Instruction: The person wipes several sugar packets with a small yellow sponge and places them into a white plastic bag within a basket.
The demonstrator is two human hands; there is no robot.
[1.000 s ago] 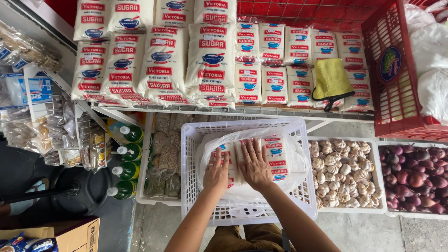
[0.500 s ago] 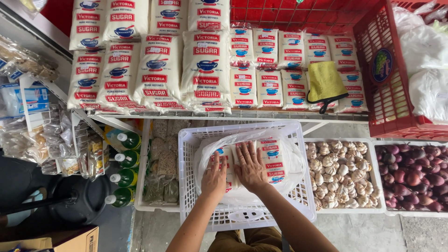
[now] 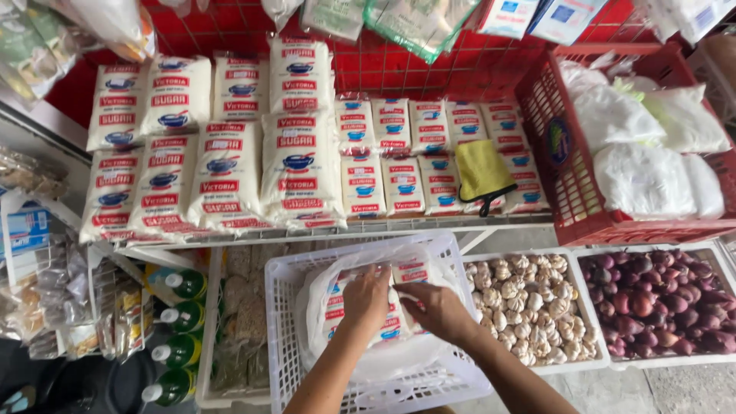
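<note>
Low in the frame's centre, a clear bag [image 3: 360, 337] of sugar packs lies in a white basket [image 3: 285, 330]. The left hand [image 3: 366, 299] and right hand [image 3: 438, 308] rest on top, fingers curled, pinching its plastic.

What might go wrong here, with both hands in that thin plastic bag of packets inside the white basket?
The thin plastic bag might tear where the left hand and right hand tug at it, since it holds several packets. The white basket seems to overhang its neighbours at an angle, so pressing on it may tip it. A slipped packet could land among the garlic beside it.
</note>
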